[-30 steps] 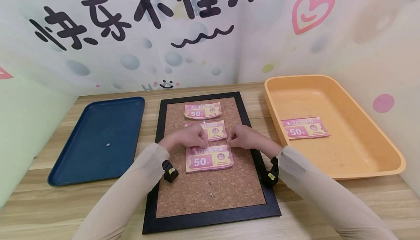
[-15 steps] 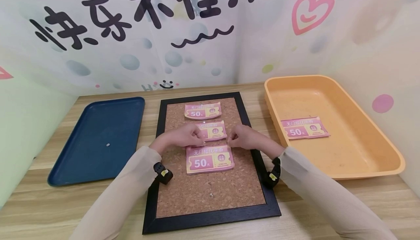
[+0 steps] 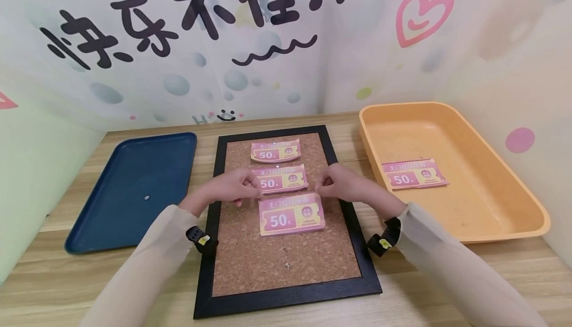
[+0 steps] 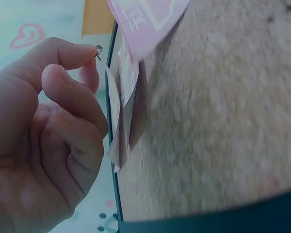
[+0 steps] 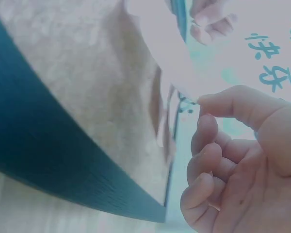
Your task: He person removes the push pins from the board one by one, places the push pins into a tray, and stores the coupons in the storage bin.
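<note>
Between thumb and index finger my left hand (image 3: 230, 186) pinches a small metal thumbtack (image 4: 99, 49). It hovers over the left side of the framed cork board (image 3: 286, 267), near the lowest coupon. My right hand (image 3: 347, 183) pinches the upper right corner of that pink and yellow coupon (image 3: 290, 216); in the right wrist view the paper (image 5: 167, 48) stands off the cork. Above it on the board lie a middle coupon (image 3: 283, 178) and a top coupon (image 3: 276, 151), each with a shiny tack head at its upper edge.
Left of the board is a blue tray (image 3: 134, 168) with one thumbtack (image 3: 147, 198) on it. On the right stands a deep orange tray (image 3: 482, 208) holding more coupons (image 3: 415, 174). A printed curtain (image 3: 277, 89) hangs behind the wooden table (image 3: 40, 277).
My left hand has drawn back to the left, uncovering the middle coupon. The right hand has moved slightly right, and the lowest coupon has shifted right and up with it.
</note>
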Tool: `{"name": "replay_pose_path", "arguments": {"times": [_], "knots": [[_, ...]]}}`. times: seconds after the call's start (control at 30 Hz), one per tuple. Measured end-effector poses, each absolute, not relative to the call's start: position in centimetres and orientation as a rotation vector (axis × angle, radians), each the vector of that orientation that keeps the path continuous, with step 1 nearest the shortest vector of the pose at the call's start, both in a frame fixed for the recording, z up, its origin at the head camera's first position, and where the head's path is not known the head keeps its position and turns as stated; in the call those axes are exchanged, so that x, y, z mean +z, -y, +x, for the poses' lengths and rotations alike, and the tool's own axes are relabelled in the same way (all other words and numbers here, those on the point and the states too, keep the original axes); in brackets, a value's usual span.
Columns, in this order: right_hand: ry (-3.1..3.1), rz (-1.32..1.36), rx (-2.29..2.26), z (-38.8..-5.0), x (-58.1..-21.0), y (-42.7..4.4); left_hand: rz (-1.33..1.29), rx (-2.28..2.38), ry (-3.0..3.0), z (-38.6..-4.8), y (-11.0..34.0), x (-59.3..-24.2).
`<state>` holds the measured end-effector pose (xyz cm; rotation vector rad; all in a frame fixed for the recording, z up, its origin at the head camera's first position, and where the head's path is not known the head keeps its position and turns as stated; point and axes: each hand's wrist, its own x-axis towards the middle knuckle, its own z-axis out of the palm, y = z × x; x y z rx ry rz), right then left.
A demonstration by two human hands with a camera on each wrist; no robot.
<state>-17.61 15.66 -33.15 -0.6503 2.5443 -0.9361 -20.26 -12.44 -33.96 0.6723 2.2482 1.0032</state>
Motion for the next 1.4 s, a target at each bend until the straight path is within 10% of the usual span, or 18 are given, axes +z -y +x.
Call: {"name": "replay_pose_path", "arguments": {"times": [1.4], "knots": [[-2.952, -0.324, -0.858, -18.9, -23.0, -28.4, 0.283, 0.979, -2.501, -19.4, 26.5, -32.1]]}}
